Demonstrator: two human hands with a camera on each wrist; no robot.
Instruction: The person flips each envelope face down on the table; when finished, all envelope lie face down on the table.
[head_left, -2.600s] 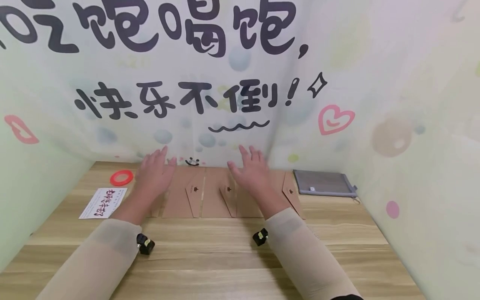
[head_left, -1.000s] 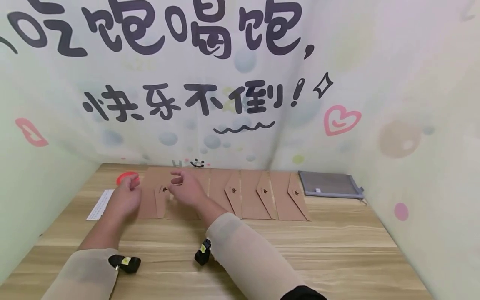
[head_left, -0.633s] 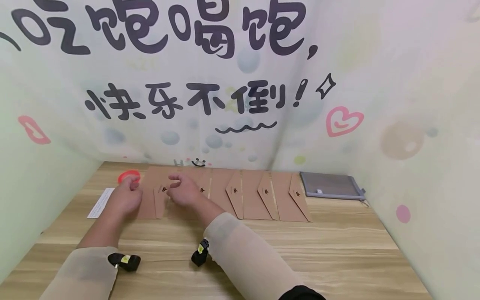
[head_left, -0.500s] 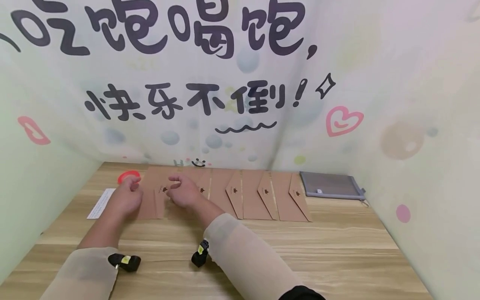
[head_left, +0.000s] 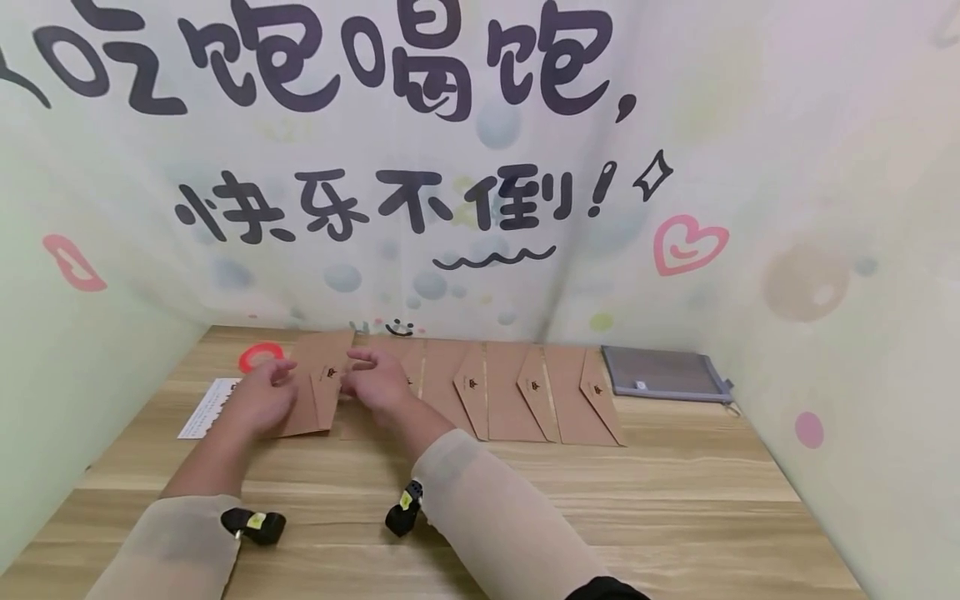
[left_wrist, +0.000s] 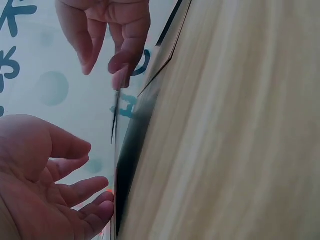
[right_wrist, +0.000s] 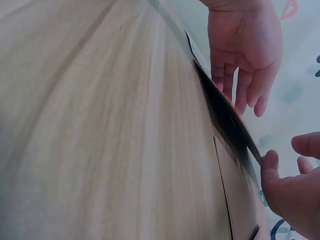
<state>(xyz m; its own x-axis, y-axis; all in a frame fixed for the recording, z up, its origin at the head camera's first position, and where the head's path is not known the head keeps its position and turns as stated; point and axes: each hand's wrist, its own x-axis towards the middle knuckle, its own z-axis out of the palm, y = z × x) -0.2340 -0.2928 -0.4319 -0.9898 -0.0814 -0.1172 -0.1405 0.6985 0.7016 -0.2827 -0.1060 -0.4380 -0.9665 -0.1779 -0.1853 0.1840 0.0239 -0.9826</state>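
The leftmost brown envelope (head_left: 315, 383) in the row is raised and tilted in the head view, its right edge up off the table. My right hand (head_left: 378, 385) pinches that right edge with its digit tips, as the right wrist view shows the raised edge meeting a fingertip (right_wrist: 270, 161). My left hand (head_left: 262, 400) stands along the envelope's left side, fingers relaxed. In the left wrist view those left fingers (left_wrist: 82, 192) reach the envelope's edge. A dark gap shows beneath the lifted envelope. Part of its left side is hidden behind my left hand.
Several more brown envelopes (head_left: 517, 392) lie in a row to the right, and a grey mesh zip pouch (head_left: 667, 372) sits beyond them. A red ring (head_left: 258, 357) and a white printed card (head_left: 208, 408) are at the left. A printed cloth (head_left: 405, 275) hangs behind the table (head_left: 337, 533).
Both hands moved left from over the row to the leftmost envelope. That envelope lay flat half a second ago; its right side is now raised, and the left hand has shifted slightly right.
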